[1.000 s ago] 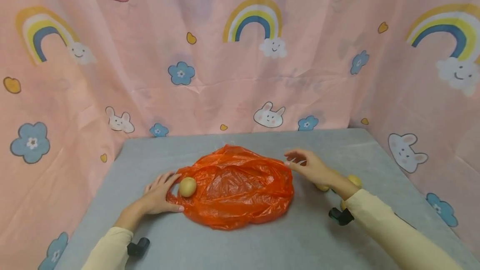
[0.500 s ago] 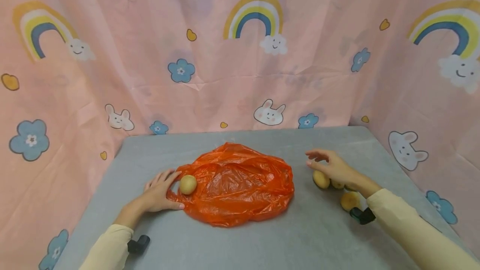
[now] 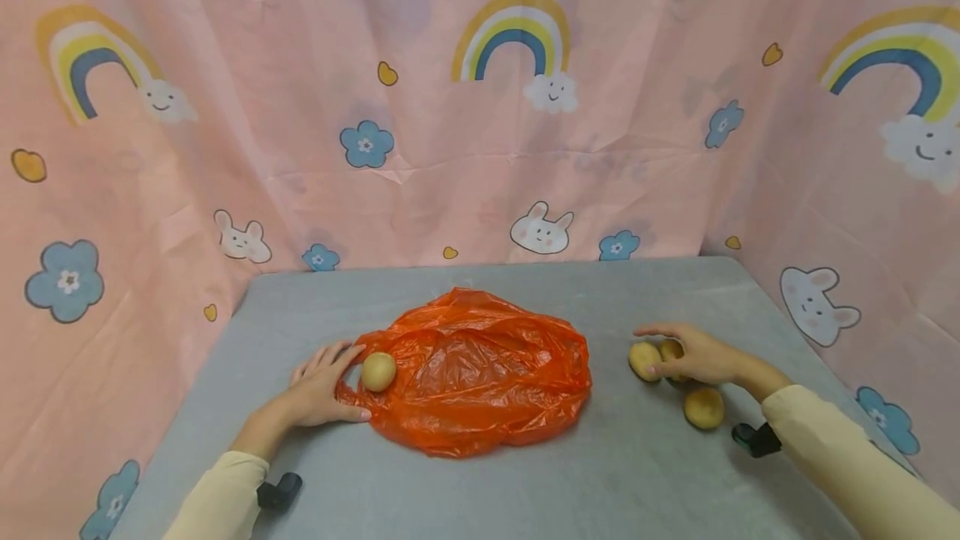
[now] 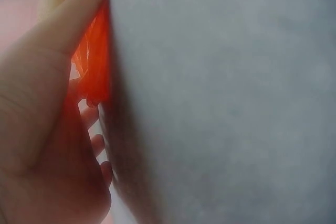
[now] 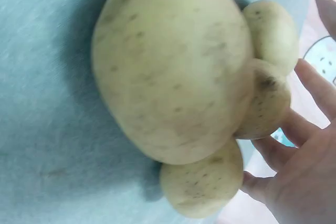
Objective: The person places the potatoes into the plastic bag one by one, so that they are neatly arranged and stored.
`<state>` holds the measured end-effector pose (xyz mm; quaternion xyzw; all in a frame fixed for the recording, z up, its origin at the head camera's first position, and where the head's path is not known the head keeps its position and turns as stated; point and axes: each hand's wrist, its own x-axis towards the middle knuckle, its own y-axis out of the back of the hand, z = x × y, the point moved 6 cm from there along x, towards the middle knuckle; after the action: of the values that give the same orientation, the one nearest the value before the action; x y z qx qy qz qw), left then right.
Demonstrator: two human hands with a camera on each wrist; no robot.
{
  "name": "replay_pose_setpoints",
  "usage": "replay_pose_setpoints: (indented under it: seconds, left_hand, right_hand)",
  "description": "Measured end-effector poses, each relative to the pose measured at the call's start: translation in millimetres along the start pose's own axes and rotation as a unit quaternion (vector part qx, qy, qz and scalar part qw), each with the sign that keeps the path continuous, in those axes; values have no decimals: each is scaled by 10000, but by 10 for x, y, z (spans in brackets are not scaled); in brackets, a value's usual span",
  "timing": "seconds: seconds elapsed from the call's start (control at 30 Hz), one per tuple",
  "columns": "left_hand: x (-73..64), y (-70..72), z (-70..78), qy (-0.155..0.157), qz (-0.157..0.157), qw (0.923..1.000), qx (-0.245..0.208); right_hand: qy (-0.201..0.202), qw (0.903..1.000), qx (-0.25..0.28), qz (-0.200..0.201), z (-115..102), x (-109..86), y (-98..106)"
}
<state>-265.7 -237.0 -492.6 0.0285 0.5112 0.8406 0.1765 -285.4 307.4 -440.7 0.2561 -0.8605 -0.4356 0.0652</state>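
Observation:
An orange plastic bag (image 3: 487,373) lies spread on the grey table. One potato (image 3: 378,372) rests at its left end. My left hand (image 3: 322,390) lies around that end with fingers spread, thumb and fingertips touching the film; in the left wrist view some bag film (image 4: 97,56) shows between thumb and fingers. Over on the right, my right hand (image 3: 701,354) hovers at a group of potatoes (image 3: 644,362), its fingers apart. In the right wrist view a large potato (image 5: 173,66) fills the foreground, and the fingers (image 5: 315,87) reach beside the smaller ones behind it.
Another potato (image 3: 703,408) lies a little nearer, below the right hand. A black wrist camera mount (image 3: 280,492) sticks out from the left sleeve, another (image 3: 756,440) from the right. A pink patterned curtain (image 3: 450,140) surrounds the table (image 3: 525,498).
The right hand has moved right, from the bag's right edge to the potatoes, and has lowered to them. The left hand, the bag and the potato on it stay in place.

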Motion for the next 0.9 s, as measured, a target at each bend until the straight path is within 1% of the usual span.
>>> replay_pose_setpoints:
  seconds: [0.2,0.37,0.6,0.77,0.9]
  left_hand:
    - [-7,17,27,-123,81,9999,-9]
    - [-11,23,26,-70,77,9999,8]
    - [-3,17,0,23,8,9999,116]
    - [19,-23,-52,-21,49,10000,8]
    - [37,-66,-98,-70,153,9998,-67]
  right_hand:
    - [115,9998,73,-164,87,-14,-32]
    - [151,9998,-3,-164,112,14,-38]
    - [61,9998,-110,-165,107,41,-78]
    - [-127,9994,-247,-181,92,47,-102]
    - [-262,9988,-372,-182,87,60,-120]
